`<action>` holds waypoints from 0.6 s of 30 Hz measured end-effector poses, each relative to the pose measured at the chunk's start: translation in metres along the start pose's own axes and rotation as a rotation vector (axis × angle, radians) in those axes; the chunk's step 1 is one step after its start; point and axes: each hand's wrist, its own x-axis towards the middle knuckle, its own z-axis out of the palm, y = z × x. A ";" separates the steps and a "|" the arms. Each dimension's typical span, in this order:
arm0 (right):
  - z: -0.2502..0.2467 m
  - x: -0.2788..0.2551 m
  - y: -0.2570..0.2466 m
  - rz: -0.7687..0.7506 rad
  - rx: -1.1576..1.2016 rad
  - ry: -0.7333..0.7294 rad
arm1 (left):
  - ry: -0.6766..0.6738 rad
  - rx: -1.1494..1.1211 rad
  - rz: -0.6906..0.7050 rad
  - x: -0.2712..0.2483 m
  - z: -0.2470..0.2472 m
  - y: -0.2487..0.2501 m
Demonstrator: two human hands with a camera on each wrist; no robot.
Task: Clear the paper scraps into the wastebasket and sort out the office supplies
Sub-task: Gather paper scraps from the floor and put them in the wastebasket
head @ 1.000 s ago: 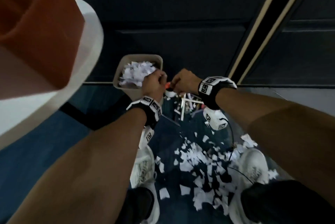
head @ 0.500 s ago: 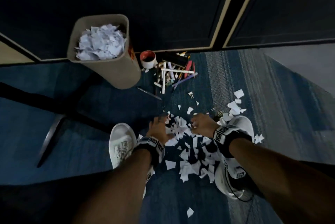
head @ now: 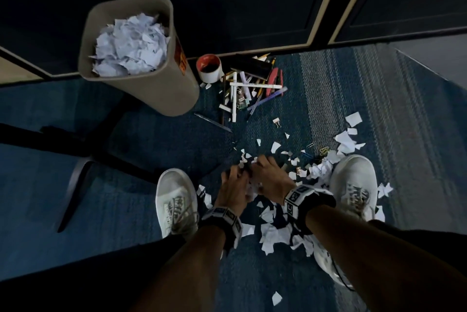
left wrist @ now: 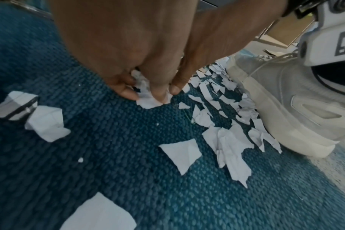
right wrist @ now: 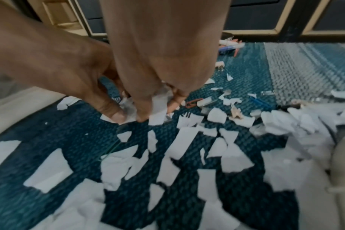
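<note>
left hand (head: pixel 233 186): down on the blue woven carpet floor (head: pixel 126 210), fingers (left wrist: pixel 126 91) curled and pinching a clump of torn white paper scraps (left wrist: pixel 148 99) against the pile.
right hand (head: pixel 269 175): touching the left one, fingertips (right wrist: pixel 116 115) bunched and clamped on white scraps too.
loose scraps (head: pixel 274 233): strewn on the carpet around and behind both hands, between the two pale grey sneakers (head: pixel 175 204), thickest beside the right shoe (head: pixel 353 182); a few more lie past that shoe toward the carpet's striped right part.
wastebasket: the tall beige plastic wastebasket (head: pixel 161 89) stands well apart from the hands, far left by the dark cabinet base (head: pixel 252 8), heaped to the rim with white torn paper (head: pixel 131 46).
office supplies: a jumble of white markers, pens and pencils (head: pixel 249 86) lies just right of the basket against the cabinet base, with a white cup with a red inside (head: pixel 209 69) upright beside it.
clips: coloured paper clips and small binder clips (head: pixel 313 151) lie among the scraps just ahead of the right hand.
chair: a black chair base leg (head: pixel 73 185) crosses the carpet's left side.
</note>
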 end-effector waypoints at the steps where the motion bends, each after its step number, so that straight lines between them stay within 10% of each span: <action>1: 0.001 -0.001 -0.002 -0.003 0.028 -0.026 | 0.011 -0.026 0.004 0.001 0.004 -0.002; 18: -0.024 0.025 0.016 0.261 0.400 0.105 | 0.185 -0.316 -0.191 0.033 -0.030 -0.020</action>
